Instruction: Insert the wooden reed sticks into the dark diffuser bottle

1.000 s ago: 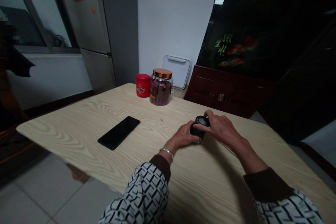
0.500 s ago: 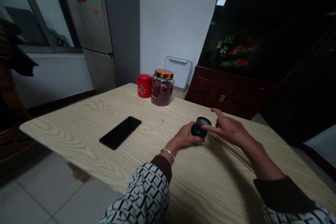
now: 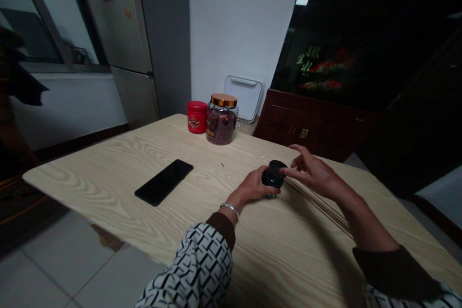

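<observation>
**Left hand (image 3: 252,185) grips small black container (image 3: 273,175); right hand (image 3: 314,175) open beside it**

Left hand curled around the container's side, fingers and thumb closed on it, a silver bangle (image 3: 229,210) at the wrist. Container sits at the near right of the pale wood-grain worktop (image 3: 90,178), upright or nearly so. Its base is hidden behind the hand, so contact with the worktop cannot be told.

Right hand raised and released, fingers spread and holding nothing. Its index fingertip (image 3: 285,171) is at the container's far side, either just touching or just apart; the view does not settle which. Thin parallel streaks (image 3: 317,209) run across the worktop beneath this wrist, too fine to identify.

Step in hand, as judged: two-handed work at the container, with the left hand steadying and the right hand free. The next move calls for the right fingers to close on the container before anything can be turned or lifted.

Farther off on the worktop: a black smartphone (image 3: 163,182), face up; a red tin (image 3: 197,117); and a glass jar of dried rosebuds (image 3: 221,122) with a copper-coloured lid, just beside the tin.
</observation>
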`<act>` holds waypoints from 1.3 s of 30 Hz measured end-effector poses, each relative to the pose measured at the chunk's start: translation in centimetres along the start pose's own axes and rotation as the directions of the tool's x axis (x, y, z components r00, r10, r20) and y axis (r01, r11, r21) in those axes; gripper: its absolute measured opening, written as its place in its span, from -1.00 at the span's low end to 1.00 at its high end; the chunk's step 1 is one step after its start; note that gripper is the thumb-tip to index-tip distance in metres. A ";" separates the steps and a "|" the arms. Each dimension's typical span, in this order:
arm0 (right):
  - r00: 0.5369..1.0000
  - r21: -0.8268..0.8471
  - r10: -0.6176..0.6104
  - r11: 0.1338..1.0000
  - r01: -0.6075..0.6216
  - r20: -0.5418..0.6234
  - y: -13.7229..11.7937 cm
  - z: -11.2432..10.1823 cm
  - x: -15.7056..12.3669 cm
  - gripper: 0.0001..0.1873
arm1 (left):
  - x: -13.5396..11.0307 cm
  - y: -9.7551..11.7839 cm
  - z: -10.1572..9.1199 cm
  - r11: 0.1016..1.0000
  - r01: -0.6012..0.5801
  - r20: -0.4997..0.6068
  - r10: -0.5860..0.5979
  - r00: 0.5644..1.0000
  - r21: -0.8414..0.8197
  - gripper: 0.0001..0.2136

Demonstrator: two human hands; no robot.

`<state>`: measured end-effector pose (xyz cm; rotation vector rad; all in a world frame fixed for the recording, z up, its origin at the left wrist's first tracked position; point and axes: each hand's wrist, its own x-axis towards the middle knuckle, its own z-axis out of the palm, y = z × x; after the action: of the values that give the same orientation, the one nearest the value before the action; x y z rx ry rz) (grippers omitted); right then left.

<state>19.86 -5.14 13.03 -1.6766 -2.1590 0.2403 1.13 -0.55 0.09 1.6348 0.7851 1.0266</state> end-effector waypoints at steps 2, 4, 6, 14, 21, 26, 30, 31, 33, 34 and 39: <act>0.987 0.100 -0.145 0.985 0.138 0.070 0.3 0.8 0.2 -0.19 | 0.1 -0.3 0.1 1.000 -0.013 -0.011 0.013 1.000 0.015 -0.37; 0.966 0.139 -0.234 0.966 0.218 0.113 0.6 1.7 0.6 -0.28 | 0.2 -0.6 0.1 1.000 -0.022 -0.007 0.022 1.000 0.016 -0.37; 0.963 0.116 -0.245 0.966 0.232 0.111 0.7 2.3 0.9 -0.41 | 0.3 -0.7 0.1 1.000 -0.030 0.009 0.030 1.000 0.005 -0.38; 0.993 -0.053 -0.115 0.992 0.114 -0.015 -0.4 3.4 0.7 -0.59 | 0.1 -0.8 -0.1 0.999 -0.032 0.011 0.032 0.999 0.043 -0.38; 0.992 0.047 -0.091 0.994 0.095 -0.082 -0.3 4.2 0.1 -0.52 | -0.3 0.1 -0.2 0.999 -0.035 0.068 0.034 0.997 0.024 -0.30; 0.960 0.318 0.129 0.947 -0.045 -0.247 1.9 6.6 -3.5 -0.44 | -3.8 2.1 -1.5 0.976 -0.006 -0.057 0.019 0.998 0.216 -0.17; 0.964 0.484 0.238 0.862 -0.153 -0.120 3.2 6.9 -6.2 -0.36 | -6.3 4.6 -2.5 0.967 0.105 -0.052 -0.096 0.994 0.230 -0.56; 0.969 0.554 0.239 0.816 -0.168 -0.057 3.0 6.1 -6.4 -0.31 | -6.4 5.6 -2.7 0.981 0.107 -0.023 -0.105 0.994 0.164 -0.52; 0.975 0.717 0.214 0.669 -0.196 0.067 2.0 3.5 -6.1 -0.26 | -5.9 8.3 -3.0 0.994 0.105 0.074 -0.103 0.992 -0.018 -0.42; 0.977 0.793 0.180 0.576 -0.201 0.116 1.3 1.8 -5.8 -0.24 | -5.3 9.8 -3.2 0.986 0.111 0.124 -0.096 0.988 -0.122 -0.39; 0.965 0.958 -0.199 0.262 -0.114 0.169 -2.1 -7.6 -3.9 -0.17 | -1.9 18.2 -4.7 0.900 0.184 0.438 0.008 0.899 -0.394 -0.28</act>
<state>21.85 -10.26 19.89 -0.7955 -1.4882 1.5212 -3.70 -5.37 17.72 1.3529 0.3014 0.6694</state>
